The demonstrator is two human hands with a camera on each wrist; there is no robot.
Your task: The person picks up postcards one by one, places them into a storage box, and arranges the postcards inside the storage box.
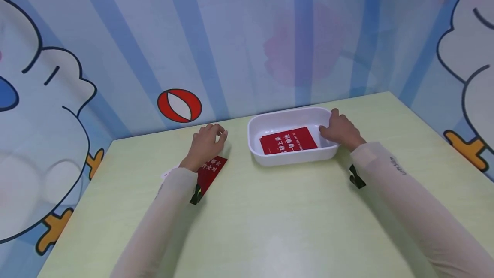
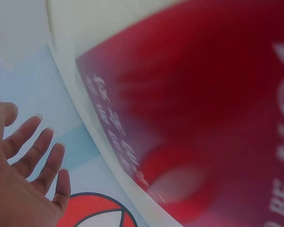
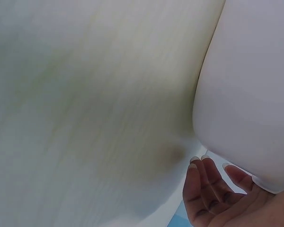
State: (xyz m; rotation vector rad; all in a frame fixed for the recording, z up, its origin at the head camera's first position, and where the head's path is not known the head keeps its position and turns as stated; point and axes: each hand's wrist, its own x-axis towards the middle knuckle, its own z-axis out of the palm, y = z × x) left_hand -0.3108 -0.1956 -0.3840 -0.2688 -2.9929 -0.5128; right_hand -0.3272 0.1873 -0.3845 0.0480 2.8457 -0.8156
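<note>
A white plastic basin (image 1: 297, 158) stands on the table, with red cards (image 1: 289, 140) bearing white lettering inside. My right hand (image 1: 343, 132) grips the basin's right rim, thumb over the inside and fingers outside; in the right wrist view, those fingers (image 3: 210, 189) lie beside the white wall. Left of the basin, my left hand (image 1: 206, 145) hovers with loosely bent fingers and holds nothing. Beneath its wrist lies another red card (image 1: 211, 173), partly hidden by the sleeve. In the left wrist view, white print shows on this card (image 2: 203, 94), blurred.
The pale yellow table (image 1: 262, 226) meets a blue striped backdrop (image 1: 239, 46) behind the basin. Cartoon figures and a red ball (image 1: 179, 105) are printed on the backdrop. A small whitish piece (image 1: 167, 173) shows beside the left sleeve; its kind cannot be told.
</note>
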